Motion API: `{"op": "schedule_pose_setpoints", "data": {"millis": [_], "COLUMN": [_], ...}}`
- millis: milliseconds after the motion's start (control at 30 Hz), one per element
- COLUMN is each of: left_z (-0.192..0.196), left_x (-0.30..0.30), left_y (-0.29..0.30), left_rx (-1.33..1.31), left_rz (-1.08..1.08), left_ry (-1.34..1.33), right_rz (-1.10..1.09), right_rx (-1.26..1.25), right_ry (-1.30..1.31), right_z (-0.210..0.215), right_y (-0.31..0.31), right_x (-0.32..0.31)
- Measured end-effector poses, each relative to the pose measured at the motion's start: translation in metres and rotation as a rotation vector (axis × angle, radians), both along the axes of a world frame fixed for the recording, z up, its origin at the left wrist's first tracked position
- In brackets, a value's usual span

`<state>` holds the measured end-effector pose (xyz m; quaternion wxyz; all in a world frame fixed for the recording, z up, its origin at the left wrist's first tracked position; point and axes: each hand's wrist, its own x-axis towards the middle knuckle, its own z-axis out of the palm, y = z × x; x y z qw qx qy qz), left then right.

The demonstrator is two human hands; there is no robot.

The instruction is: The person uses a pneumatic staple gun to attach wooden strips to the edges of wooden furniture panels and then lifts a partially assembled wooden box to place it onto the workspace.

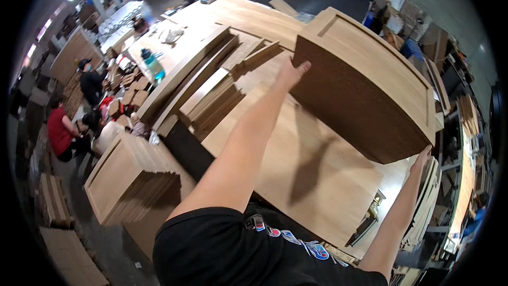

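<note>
A thick stack of wooden panels (360, 100) is tilted over the workbench, its top one pale with a raised frame like a cabinet door, its near side dark brown. My left hand (294, 72) grips its left end, thumb up along the edge. At its lower right corner, my right hand (422, 160) is closed on the edge, with part of the fingers hidden. Beneath the stack lies a flat pale wooden board (328, 190), which carries the shadow of my left arm or the stack.
Long wooden strips (185, 77) and short stacked pieces (214, 100) lie left on the bench, near a teal bottle (153, 65). Framed panels (124, 180) are piled at lower left. Several people sit or stand farther left. More boards (426, 201) lean at right.
</note>
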<state>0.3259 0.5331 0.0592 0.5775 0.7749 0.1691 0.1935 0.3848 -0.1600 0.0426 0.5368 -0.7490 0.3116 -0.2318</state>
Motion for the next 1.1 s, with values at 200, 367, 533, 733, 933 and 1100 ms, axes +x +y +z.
{"op": "schedule_pose_setpoints", "data": {"millis": [200, 367, 533, 733, 933, 1100], "left_z": [-0.114, -0.118, -0.095, -0.065, -0.077, -0.111], "left_x": [-0.192, -0.280, -0.298, -0.289, -0.278, -0.245], "left_y": [-0.035, 0.004, 0.085, 0.233, 0.363, 0.414], "left_rx": [0.745, 0.808, 0.808, 0.759, 0.689, 0.652], "left_rz": [-0.226, -0.156, 0.093, 0.361, 0.404, 0.296], "left_ry": [0.132, 0.193, 0.309, 0.181, 0.315, 0.406], "right_rz": [0.513, 0.794, 0.811, 0.736, 0.581, 0.372], "right_rx": [-0.910, -1.124, -1.149, -1.177, -1.116, -1.130], "right_ry": [0.092, 0.094, 0.153, 0.207, 0.305, 0.405], "right_z": [-0.125, -0.118, -0.104, -0.116, -0.125, -0.143], "right_y": [0.177, 0.297, 0.355, 0.366, 0.385, 0.418], "right_x": [-0.168, -0.275, -0.303, -0.296, -0.290, -0.279]}}
